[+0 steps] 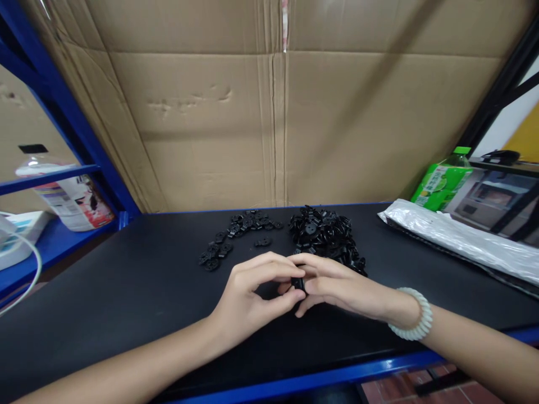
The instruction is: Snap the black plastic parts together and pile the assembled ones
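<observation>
Above the black table (138, 292), near its front edge, my two hands meet around a small black part (298, 283). My left hand (261, 286) pinches it between thumb and fingertips. From the other side, the thumb and fingers of my right hand (337, 283) also close on it, partly covering it. Just behind my right hand lies a large pile of black parts (324, 230). A looser group of round black parts (248, 221) spreads to the left, with a smaller cluster (214, 252) nearer me. One black piece (263, 242) lies apart between the groups.
Cardboard (202, 134) stands behind the table. On the right are a silvery plastic package (467, 241) and a green-labelled bottle (444, 179). A large bottle (78, 196) and a white device with a cable (25, 238) sit on the left blue shelf.
</observation>
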`<state>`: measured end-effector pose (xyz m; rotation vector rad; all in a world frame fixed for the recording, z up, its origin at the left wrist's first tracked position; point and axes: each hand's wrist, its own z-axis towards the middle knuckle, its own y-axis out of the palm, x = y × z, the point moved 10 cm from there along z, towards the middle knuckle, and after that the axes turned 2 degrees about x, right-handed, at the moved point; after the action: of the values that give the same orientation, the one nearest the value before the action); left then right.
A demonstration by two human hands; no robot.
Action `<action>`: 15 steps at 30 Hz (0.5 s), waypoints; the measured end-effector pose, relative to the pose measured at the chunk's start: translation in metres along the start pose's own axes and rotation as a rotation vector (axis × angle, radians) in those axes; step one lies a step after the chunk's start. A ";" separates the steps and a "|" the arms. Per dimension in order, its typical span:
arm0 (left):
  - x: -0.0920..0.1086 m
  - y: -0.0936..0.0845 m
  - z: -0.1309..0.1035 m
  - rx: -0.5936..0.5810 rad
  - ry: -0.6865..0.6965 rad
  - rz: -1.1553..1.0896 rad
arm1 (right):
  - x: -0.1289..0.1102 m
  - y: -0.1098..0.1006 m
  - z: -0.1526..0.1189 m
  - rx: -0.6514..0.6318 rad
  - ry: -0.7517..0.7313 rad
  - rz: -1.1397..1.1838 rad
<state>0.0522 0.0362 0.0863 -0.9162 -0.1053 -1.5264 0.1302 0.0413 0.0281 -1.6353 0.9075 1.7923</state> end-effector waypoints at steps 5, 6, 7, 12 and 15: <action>0.005 0.001 -0.001 0.014 0.043 0.011 | -0.007 0.007 0.001 -0.062 -0.042 -0.081; 0.007 0.002 -0.001 0.011 0.055 0.009 | -0.009 0.009 0.000 -0.075 -0.048 -0.113; 0.008 0.003 -0.001 0.005 0.066 0.010 | -0.011 0.011 0.000 -0.085 -0.053 -0.142; 0.012 0.008 -0.002 -0.001 0.094 0.046 | -0.014 0.018 -0.003 -0.106 -0.095 -0.282; 0.012 0.010 -0.004 0.029 0.107 0.109 | -0.011 0.015 -0.002 -0.064 -0.107 -0.386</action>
<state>0.0607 0.0221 0.0865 -0.8036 -0.0003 -1.4657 0.1208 0.0311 0.0404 -1.6065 0.4517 1.6323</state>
